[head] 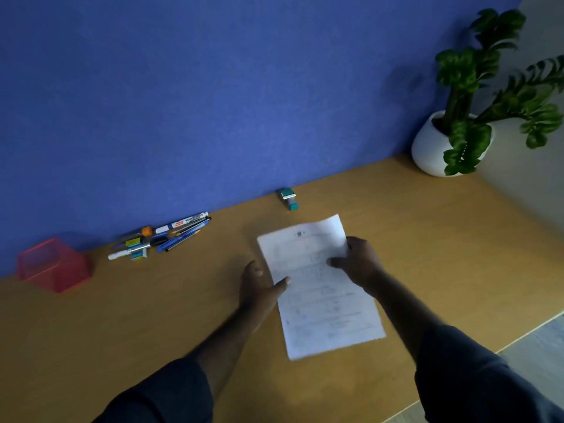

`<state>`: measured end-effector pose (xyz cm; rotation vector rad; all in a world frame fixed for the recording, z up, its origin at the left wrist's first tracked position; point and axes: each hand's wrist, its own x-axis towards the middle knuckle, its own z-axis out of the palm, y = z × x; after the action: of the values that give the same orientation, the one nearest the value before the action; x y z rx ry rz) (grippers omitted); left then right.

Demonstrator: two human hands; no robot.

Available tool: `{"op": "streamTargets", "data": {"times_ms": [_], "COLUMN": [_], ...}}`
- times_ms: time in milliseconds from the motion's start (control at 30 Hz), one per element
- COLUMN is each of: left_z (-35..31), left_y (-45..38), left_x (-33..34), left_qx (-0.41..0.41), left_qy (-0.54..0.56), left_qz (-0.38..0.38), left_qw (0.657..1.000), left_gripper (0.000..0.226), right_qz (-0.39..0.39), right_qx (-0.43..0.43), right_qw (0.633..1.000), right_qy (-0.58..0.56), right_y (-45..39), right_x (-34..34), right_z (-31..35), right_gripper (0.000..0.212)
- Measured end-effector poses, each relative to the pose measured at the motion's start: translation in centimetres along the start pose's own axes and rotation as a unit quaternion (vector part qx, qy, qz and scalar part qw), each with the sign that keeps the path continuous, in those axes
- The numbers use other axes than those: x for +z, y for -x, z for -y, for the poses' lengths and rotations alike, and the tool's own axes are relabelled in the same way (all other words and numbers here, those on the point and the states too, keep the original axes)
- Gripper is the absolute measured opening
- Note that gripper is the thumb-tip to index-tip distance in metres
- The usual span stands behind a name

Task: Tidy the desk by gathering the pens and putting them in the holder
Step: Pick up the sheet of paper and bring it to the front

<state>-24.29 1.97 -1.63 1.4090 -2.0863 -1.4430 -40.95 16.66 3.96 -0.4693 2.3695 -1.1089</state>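
Observation:
A heap of pens, markers and pencils (161, 236) lies against the blue partition at the left of the wooden desk (152, 315). The red see-through holder (53, 264) stands further left, with nothing visible in it. In the middle of the desk both hands hold a printed paper sheet (317, 297). My right hand (357, 262) grips its right edge, thumb on top. My left hand (261, 286) holds the left edge with the thumb on the sheet. Both hands are well right of the pens.
A small teal stamp (289, 199) stands by the partition behind the paper. A white pot with a green plant (439, 145) fills the far right corner. The desk's front edge runs diagonally at the lower right, with grey floor beyond.

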Motion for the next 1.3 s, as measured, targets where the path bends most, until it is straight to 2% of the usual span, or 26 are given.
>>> {"op": "streamTargets", "data": {"times_ms": [67, 100, 167, 233, 300, 367, 433, 500, 533, 600, 667, 800, 900, 1033, 1133, 1300], "left_z": [-0.4, -0.6, -1.2, -1.8, -2.1, -2.2, -1.8, -1.4, -1.2, -1.0, -0.9, 0.0, 1.6, 3.8, 5.9, 9.1], "left_y": [-0.5, -0.8, -1.1, -1.2, -1.4, -1.6, -1.8, -1.5, -1.5, -1.4, -1.0, -0.4, 0.1, 1.4, 2.3, 3.4], "left_x": [-1.3, -2.0, -3.6, -5.2, -6.7, -8.0, -9.2, -10.3, -10.8, -11.7, -12.4, -13.9, -15.9, -17.9, -18.3, -18.0], "left_qx": [-0.035, -0.04, -0.025, -0.005, 0.022, 0.041, 0.036, 0.037, 0.043, 0.06, 0.053, 0.002, -0.023, -0.057, -0.09, -0.144], "left_qy": [0.081, 0.115, 0.142, 0.175, 0.173, 0.139, 0.148, 0.152, 0.158, 0.176, 0.192, 0.223, 0.244, 0.225, 0.199, 0.159], "left_qz": [0.056, 0.076, 0.078, 0.052, 0.004, -0.027, 0.0, 0.053, 0.083, 0.14, 0.149, 0.062, -0.004, -0.084, -0.1, -0.1], "left_qw": [0.995, 0.99, 0.987, 0.983, 0.985, 0.989, 0.988, 0.986, 0.983, 0.973, 0.969, 0.973, 0.969, 0.969, 0.971, 0.972], "left_gripper": [0.072, 0.06, 0.028, 0.012, 0.017, 0.04, 0.065, 0.076, 0.074, 0.054, 0.036, 0.018, 0.012, 0.008, 0.008, 0.007], "right_qz": [0.024, 0.038, 0.061, 0.075, 0.093, 0.119, 0.162, 0.212, 0.239, 0.293, 0.32, 0.293, 0.28, 0.275, 0.262, 0.178], "right_qx": [-0.019, -0.032, -0.055, -0.068, -0.071, -0.077, -0.092, -0.11, -0.116, -0.12, -0.115, -0.099, -0.101, -0.046, -0.023, 0.0], "right_qw": [0.996, 0.992, 0.983, 0.976, 0.968, 0.959, 0.949, 0.935, 0.926, 0.904, 0.891, 0.899, 0.915, 0.935, 0.949, 0.979], "right_qy": [-0.09, -0.117, -0.162, -0.194, -0.222, -0.244, -0.255, -0.263, -0.269, -0.286, -0.299, -0.31, -0.271, -0.218, -0.174, -0.102], "right_y": [0.4, 0.5, 1.0, 1.3, 1.6, 2.0, 2.5, 3.0, 3.2, 3.4, 3.3, 3.2, 3.4, 4.5, 5.4, 6.0], "right_x": [-0.7, -1.0, -1.4, -1.4, -1.2, -0.8, -0.3, 0.2, 0.4, 1.0, 1.6, 2.9, 4.1, 6.5, 9.4, 13.4], "right_z": [2.4, 3.5, 5.3, 6.5, 7.2, 7.9, 8.9, 10.2, 10.9, 12.1, 13.0, 13.8, 13.3, 11.6, 9.5, 6.2], "right_gripper": [0.03, 0.029, 0.028, 0.028, 0.029, 0.031, 0.033, 0.033, 0.034, 0.038, 0.041, 0.043, 0.044, 0.032, 0.02, 0.012]}}
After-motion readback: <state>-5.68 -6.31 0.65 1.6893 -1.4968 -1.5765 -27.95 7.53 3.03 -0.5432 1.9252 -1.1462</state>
